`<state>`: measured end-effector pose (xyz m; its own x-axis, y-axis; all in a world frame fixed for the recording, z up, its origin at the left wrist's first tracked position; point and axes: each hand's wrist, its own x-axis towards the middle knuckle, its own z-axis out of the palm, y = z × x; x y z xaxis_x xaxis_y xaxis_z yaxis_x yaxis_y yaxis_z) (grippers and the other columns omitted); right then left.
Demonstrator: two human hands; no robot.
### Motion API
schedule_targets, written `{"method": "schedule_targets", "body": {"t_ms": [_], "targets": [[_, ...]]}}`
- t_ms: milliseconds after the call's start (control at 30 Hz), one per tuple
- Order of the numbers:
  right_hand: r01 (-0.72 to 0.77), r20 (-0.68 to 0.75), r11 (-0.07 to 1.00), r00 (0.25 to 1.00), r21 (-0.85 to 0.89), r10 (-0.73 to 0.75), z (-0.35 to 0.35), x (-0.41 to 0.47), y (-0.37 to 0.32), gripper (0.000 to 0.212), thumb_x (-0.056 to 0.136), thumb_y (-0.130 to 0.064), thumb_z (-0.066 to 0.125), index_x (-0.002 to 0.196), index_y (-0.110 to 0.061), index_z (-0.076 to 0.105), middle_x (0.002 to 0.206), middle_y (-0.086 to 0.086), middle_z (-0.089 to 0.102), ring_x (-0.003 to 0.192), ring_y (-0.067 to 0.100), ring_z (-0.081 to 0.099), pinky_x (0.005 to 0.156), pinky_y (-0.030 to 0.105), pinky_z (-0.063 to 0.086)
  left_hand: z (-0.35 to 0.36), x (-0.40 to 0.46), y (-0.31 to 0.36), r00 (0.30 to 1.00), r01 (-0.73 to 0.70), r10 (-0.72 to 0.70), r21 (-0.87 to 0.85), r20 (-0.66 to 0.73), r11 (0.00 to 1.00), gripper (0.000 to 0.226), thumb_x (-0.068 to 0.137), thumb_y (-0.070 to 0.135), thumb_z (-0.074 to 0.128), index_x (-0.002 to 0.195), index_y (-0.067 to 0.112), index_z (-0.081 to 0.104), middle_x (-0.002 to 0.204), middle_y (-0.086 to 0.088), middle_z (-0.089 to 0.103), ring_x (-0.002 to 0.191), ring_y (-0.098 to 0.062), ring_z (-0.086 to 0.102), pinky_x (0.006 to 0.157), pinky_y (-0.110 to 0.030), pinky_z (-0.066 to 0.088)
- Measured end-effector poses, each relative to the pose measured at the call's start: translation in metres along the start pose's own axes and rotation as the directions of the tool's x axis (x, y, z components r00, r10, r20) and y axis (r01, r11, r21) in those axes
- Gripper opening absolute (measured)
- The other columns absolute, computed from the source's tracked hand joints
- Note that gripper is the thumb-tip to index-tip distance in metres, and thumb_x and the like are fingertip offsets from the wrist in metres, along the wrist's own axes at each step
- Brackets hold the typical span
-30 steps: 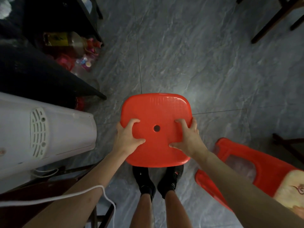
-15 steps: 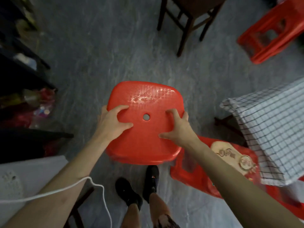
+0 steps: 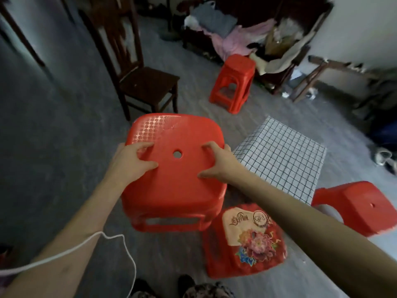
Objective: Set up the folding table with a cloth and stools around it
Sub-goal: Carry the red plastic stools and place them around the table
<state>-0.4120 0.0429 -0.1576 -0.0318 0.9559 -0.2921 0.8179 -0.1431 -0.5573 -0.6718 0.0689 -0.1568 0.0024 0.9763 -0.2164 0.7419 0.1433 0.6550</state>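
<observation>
Carrying the red plastic stool [image 3: 175, 166] seat-up, both hands gripped its top — left hand [image 3: 131, 162] curled over the left edge with its thumb on the seat, right hand [image 3: 219, 163] the same on the right edge. A second before, the view looked straight down at grey floor tiles and a white appliance; by this moment it had swung round to face the room, and the table under its checked cloth [image 3: 281, 155] had come into sight just right of the held stool. Stool was off the floor, in front of the chest, short of the table's near-left corner. Three more red stools showed: one with a floral seat sticker [image 3: 247, 239] below the right forearm, one [image 3: 356, 209] by the table's right corner, one [image 3: 233, 82] beyond the far side. A dark wooden chair [image 3: 141, 82] stood at left. Judgement — cloth step looked done; this stool was probably headed for the table's open left side.
</observation>
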Motion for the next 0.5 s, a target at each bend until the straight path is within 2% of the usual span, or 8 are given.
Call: {"method": "schedule_targets", "body": {"t_ms": [167,267,400,500], "targets": [[-0.063,-0.091,0.997,0.994,0.042,0.066,-0.034,0.020,-0.008,0.094,0.061,-0.036,0.088,0.140,-0.033,0.036,0.124,0.016,0.037,0.105,0.027,0.046,0.095,0.030,0.041,-0.013,0.066,0.028,0.992,-0.118,0.115,0.058,0.059,0.991,0.066,0.060,0.045,0.087,0.120,0.048,0.061,0.131,-0.007,0.050,0.113,-0.026,0.057,0.101,-0.047,0.046],[-0.099,-0.134,0.994,0.985,0.050,0.105,-0.042,0.042,-0.017,0.093,0.060,-0.038,0.088,0.139,-0.034,0.038,0.123,0.014,0.040,0.100,0.020,0.040,0.090,0.027,0.038,-0.022,0.106,0.036,0.982,-0.167,0.155,0.106,0.110,0.980,0.068,0.058,0.049,0.085,0.121,0.052,0.059,0.134,-0.008,0.051,0.119,-0.029,0.053,0.104,-0.048,0.044],[-0.162,-0.180,0.984,0.968,0.077,0.174,-0.044,0.070,-0.031,0.091,0.060,-0.040,0.088,0.138,-0.032,0.041,0.124,0.016,0.046,0.117,0.027,0.040,0.091,0.030,0.037,-0.036,0.157,0.045,0.956,-0.248,0.222,0.122,0.190,0.961,0.072,0.052,0.053,0.082,0.120,0.053,0.059,0.134,-0.011,0.054,0.122,-0.030,0.052,0.105,-0.047,0.042],[-0.218,-0.214,0.971,0.948,0.101,0.235,-0.045,0.088,-0.041,0.090,0.060,-0.040,0.088,0.137,-0.032,0.042,0.121,0.010,0.048,0.119,0.027,0.041,0.094,0.032,0.038,-0.044,0.193,0.051,0.934,-0.301,0.263,0.135,0.244,0.944,0.073,0.051,0.055,0.081,0.121,0.051,0.060,0.132,-0.012,0.053,0.119,-0.030,0.054,0.103,-0.047,0.044]]}}
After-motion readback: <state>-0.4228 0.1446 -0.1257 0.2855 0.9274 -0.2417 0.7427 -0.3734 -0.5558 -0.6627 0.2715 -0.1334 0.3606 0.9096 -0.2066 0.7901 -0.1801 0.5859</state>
